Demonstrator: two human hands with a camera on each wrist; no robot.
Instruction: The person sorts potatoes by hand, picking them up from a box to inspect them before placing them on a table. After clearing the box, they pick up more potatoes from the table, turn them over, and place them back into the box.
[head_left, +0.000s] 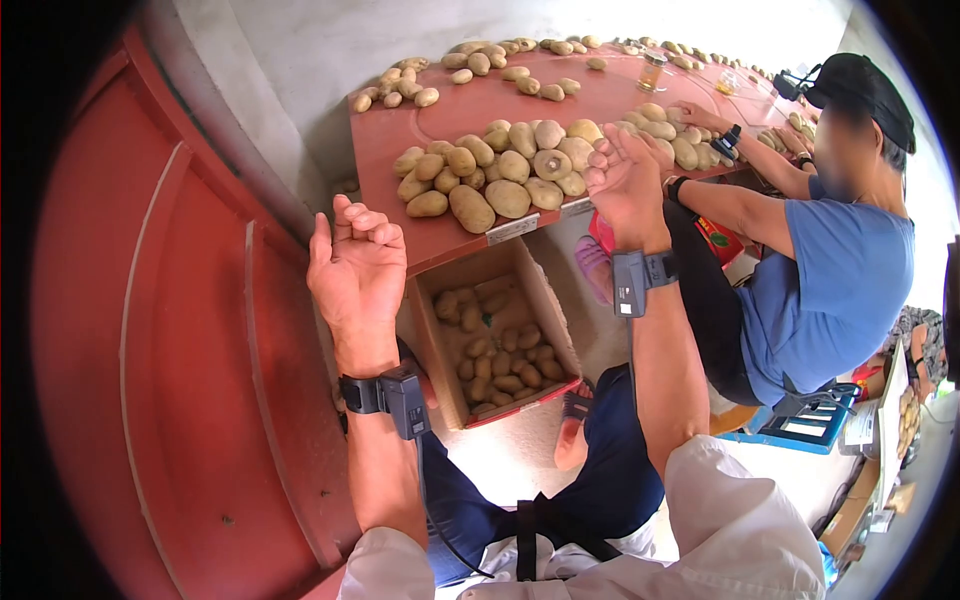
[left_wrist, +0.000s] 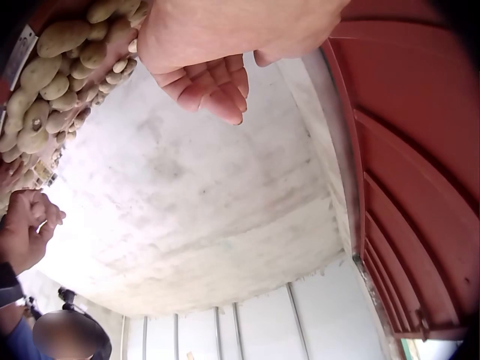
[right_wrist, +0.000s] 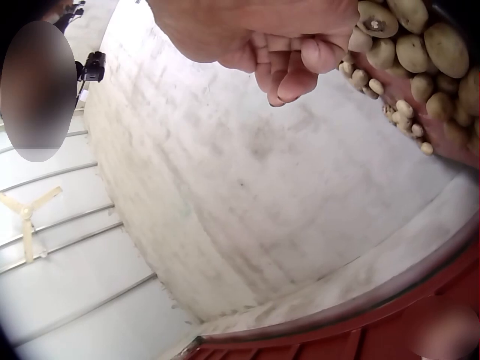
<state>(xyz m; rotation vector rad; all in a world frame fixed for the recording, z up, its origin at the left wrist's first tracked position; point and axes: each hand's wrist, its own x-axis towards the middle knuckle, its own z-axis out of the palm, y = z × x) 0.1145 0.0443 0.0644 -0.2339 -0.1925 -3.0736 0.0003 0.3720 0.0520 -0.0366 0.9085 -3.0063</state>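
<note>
Both hands are raised, palms up, with nothing in them. The left hand (head_left: 357, 265) is in the air left of the red table, its fingers loosely bent; the left wrist view shows its fingers (left_wrist: 217, 90) against the wall. My right hand (head_left: 628, 190) is held up in front of the table's edge, fingers relaxed, beside a pile of potatoes (head_left: 508, 168). In the right wrist view the right hand (right_wrist: 274, 45) appears near potatoes (right_wrist: 412, 52). Below the table edge, an open cardboard box (head_left: 560, 320) holds more potatoes (head_left: 505, 365).
A red door (head_left: 190, 330) stands at the left. Smaller potato groups lie along the back of the red table (head_left: 450, 120), near a glass jar (head_left: 651, 72). At the right sits a person in a blue shirt (head_left: 840, 280), with a hand among potatoes.
</note>
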